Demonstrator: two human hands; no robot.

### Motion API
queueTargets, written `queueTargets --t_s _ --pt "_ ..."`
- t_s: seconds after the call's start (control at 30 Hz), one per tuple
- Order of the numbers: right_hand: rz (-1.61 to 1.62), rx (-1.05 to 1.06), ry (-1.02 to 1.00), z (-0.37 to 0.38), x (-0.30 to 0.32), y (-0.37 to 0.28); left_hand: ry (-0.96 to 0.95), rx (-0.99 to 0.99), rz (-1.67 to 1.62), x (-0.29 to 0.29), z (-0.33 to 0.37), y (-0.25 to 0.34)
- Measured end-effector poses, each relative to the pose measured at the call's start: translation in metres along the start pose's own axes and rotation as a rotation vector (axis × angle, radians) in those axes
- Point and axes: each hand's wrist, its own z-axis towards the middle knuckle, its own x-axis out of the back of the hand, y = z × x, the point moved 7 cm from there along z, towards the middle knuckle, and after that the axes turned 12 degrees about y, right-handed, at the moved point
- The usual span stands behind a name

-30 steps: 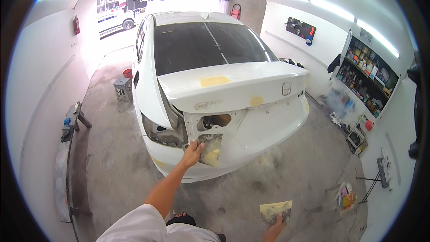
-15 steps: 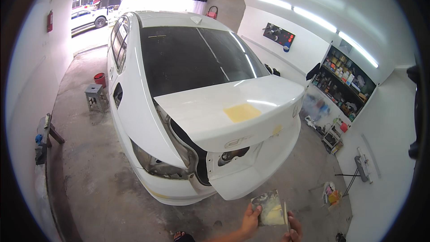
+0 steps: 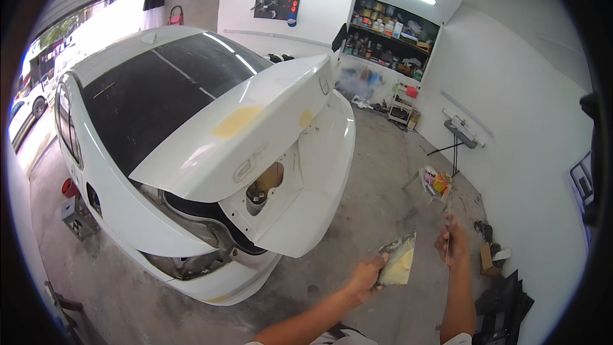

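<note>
My left hand (image 3: 365, 277) is closed on the edge of a flat, square putty board (image 3: 397, 264) smeared with pale yellow filler and dark stains. Off to its right, my right hand (image 3: 451, 246) grips a thin putty spreader (image 3: 447, 235), seen nearly edge-on, its outline hard to make out. Board and spreader are apart. Ahead on the left stands a white car (image 3: 185, 172) with its trunk lid raised slightly. Yellow filler patches (image 3: 237, 121) mark the lid, and the tail light openings have no lamps in them.
A small stand with bottles and rags (image 3: 436, 182) is on the floor ahead of my right hand. Beyond it are a folding stand (image 3: 460, 134), a white cart (image 3: 402, 105) and stocked shelves (image 3: 393, 38). A cardboard box (image 3: 490, 259) and dark panels (image 3: 504, 313) lie at right.
The view has turned right, so the car sits further left. My hands have moved apart; the spreader is now away from the board, and both forearms show.
</note>
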Motion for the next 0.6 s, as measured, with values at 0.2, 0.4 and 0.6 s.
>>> queueTargets --t_s 0.2,0.4,0.6 --pt "0.037 -0.149 -0.147 -0.027 -0.027 0.031 0.146 -0.500 -0.189 0.000 0.003 0.040" --pt "0.192 0.254 -0.096 -0.070 -0.047 0.024 0.613 -0.871 0.136 0.015 0.041 0.055" --pt "-0.890 0.581 -0.263 -0.005 -0.029 0.005 0.493 -1.143 0.491 -0.031 0.069 0.091"
